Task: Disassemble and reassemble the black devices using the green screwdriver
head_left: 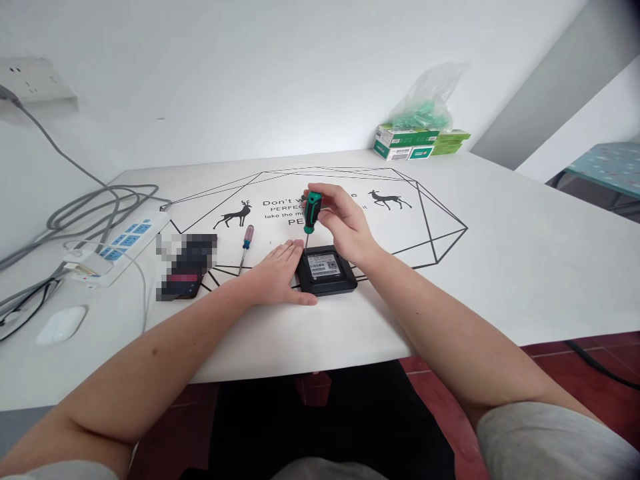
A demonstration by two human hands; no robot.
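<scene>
A square black device with a printed label on its upper face lies on the white table in front of me. My right hand is closed around the handle of a green and black screwdriver. The screwdriver stands nearly upright, its tip at the device's far left corner. Along the device's left side rests my left hand, fingers stretched out and thumb against the near edge. A second screwdriver, with a red and blue handle, lies on the table left of the device.
A phone, partly pixelated, lies to the left. Beyond it are a white power strip, coiled grey cables and a white earbud case. Green and white boxes with a plastic bag stand against the wall.
</scene>
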